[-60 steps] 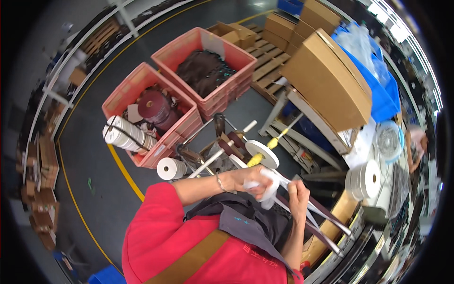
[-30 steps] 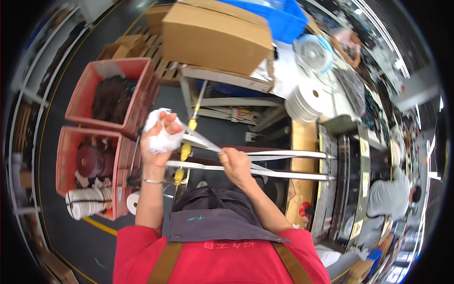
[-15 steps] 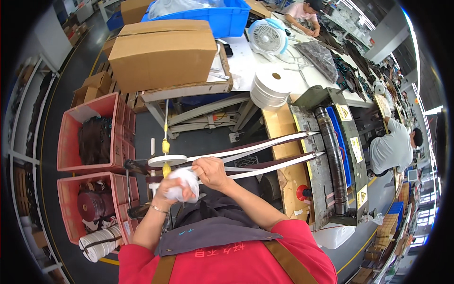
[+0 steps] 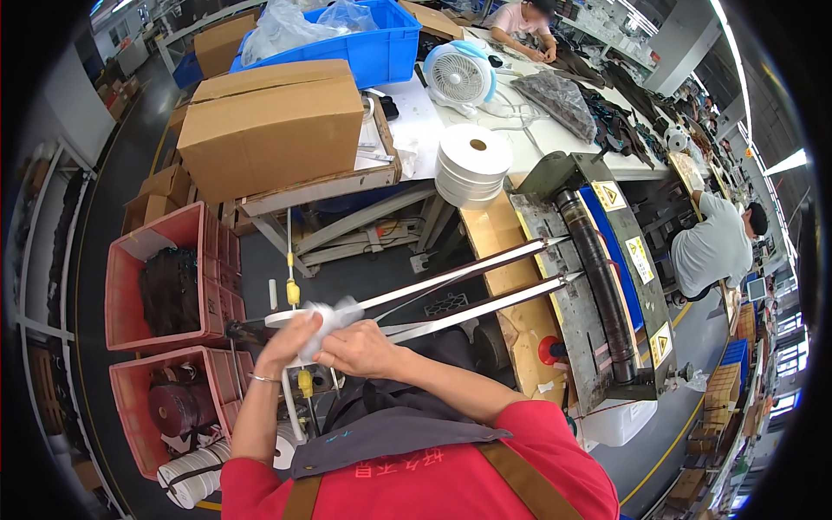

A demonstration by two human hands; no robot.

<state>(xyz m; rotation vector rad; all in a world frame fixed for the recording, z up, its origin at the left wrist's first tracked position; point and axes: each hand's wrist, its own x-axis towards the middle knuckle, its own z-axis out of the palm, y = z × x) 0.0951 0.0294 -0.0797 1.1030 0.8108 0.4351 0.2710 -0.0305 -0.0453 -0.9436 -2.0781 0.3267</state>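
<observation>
A crumpled white, see-through bundle [image 4: 326,321], blurred by motion, is held between my two hands; it looks like thin plastic. My left hand [image 4: 288,341] wraps its left side, thumb and fingers bent round it. My right hand [image 4: 359,348] is closed, its fingers pinching the bundle's lower right side. Just behind my hands a white disc [image 4: 276,319] on a reel stand is partly hidden. Two white-and-dark-brown straps [image 4: 472,309] run from near my hands to the roller machine [image 4: 596,282] at the right. A white strip [image 4: 291,407] hangs below my left hand.
Red crates [image 4: 165,217] holding dark material and rolls stand at the left. A cardboard box [image 4: 269,130], a blue bin [image 4: 381,52], a fan [image 4: 459,74] and a white strap roll [image 4: 473,160] are on tables ahead. A yellow-fitted rod [image 4: 293,290] rises nearby. Two people work farther off.
Both hands have shifted a little left, and the right hand has come lower onto the bundle. A white strip now hangs below the left hand. The whole view has turned slightly.
</observation>
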